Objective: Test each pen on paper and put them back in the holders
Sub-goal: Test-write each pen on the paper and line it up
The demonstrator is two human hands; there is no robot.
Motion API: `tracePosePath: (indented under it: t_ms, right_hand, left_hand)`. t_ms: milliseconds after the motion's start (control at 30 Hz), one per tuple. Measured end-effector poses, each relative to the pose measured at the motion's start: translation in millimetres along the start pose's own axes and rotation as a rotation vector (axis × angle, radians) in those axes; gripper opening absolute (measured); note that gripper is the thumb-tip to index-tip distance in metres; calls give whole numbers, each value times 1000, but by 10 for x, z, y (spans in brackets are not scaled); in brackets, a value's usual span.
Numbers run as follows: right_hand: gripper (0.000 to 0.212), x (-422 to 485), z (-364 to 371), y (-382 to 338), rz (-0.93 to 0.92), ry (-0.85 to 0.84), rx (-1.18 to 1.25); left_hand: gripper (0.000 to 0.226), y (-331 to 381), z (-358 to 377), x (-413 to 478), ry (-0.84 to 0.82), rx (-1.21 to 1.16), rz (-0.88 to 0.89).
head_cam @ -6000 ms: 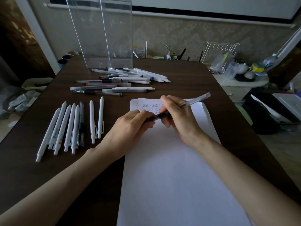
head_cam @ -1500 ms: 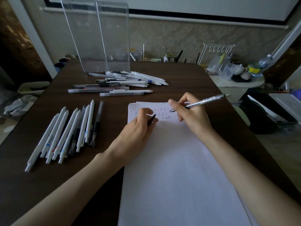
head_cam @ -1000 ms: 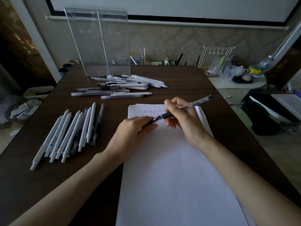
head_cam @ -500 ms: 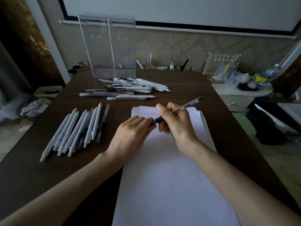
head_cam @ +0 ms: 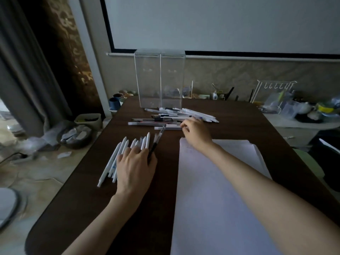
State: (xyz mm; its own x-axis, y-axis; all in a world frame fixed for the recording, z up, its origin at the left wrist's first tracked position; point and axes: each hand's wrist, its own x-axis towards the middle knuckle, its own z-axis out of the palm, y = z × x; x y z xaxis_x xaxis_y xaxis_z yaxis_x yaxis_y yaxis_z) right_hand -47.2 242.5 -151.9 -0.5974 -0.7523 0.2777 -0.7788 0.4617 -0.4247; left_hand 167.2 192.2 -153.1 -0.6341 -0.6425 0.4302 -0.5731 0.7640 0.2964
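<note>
My left hand (head_cam: 135,163) lies over a row of white pens (head_cam: 117,159) on the left of the dark table (head_cam: 88,190). Between its thumb and index finger it pinches a clear pen with a black grip (head_cam: 156,140), which sits at the right end of the row, pointing away. My right hand (head_cam: 196,134) reaches over the top of the white paper (head_cam: 211,190). Its bent fingertips touch the end of the nearest white pen (head_cam: 166,128) in a loose pile of pens (head_cam: 176,115). Two tall clear holders (head_cam: 160,80) stand empty behind that pile.
A side shelf with a white wire rack (head_cam: 276,92) and small containers stands at the right. Cups (head_cam: 115,103) sit beyond the table's far left corner. A bowl (head_cam: 75,135) and a tub lie on the floor to the left.
The pen went from my right hand to my left, which carried it left to the row of white pens. My right hand left the paper and reached forward to the pile. The view tilted up.
</note>
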Motion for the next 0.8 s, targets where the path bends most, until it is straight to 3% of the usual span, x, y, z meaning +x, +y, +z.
tracePosePath:
  t_ms: [167, 367, 533, 667, 800]
  right_hand:
    - [17, 94, 91, 50, -33, -2, -198]
    - [16, 65, -35, 107, -22, 29, -250]
    - [11, -256, -387, 260, -38, 189, -36]
    - [8, -734, -712, 343, -55, 32, 213]
    - [7, -1003, -893, 416, 78, -61, 561]
  left_hand:
    - [20, 46, 49, -17, 21, 139, -30]
    - [41, 102, 41, -64, -104, 159, -8]
    - [49, 156, 93, 17, -44, 117, 147]
    - [57, 383, 216, 188, -27, -48, 340]
    - [38, 686, 401, 285, -80, -91, 487]
